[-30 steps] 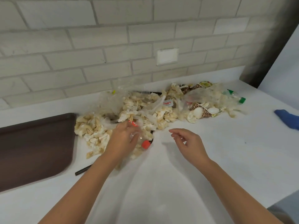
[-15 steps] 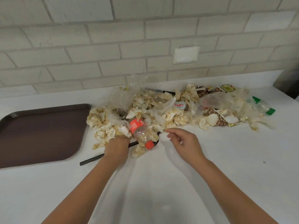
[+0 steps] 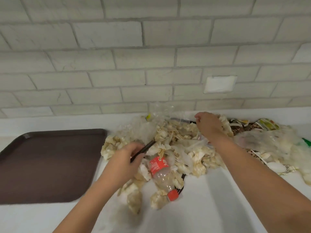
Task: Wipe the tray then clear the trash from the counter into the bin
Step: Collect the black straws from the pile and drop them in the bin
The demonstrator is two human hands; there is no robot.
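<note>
A dark brown tray [image 3: 48, 165] with rounded corners and a low raised rim lies flat and bare on the white counter [image 3: 210, 199] at the left. Just right of it the trash [image 3: 178, 145] sprawls in a heap along the far side: crumpled, stained paper napkins, clear plastic film and printed wrappers. A crushed clear bottle [image 3: 162, 175] with red label and red cap lies on its side at the heap's near edge, cap pointing near.

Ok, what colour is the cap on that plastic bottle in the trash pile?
Red, matching its label; the bottle cap shows best in the head view, the only one.
</note>
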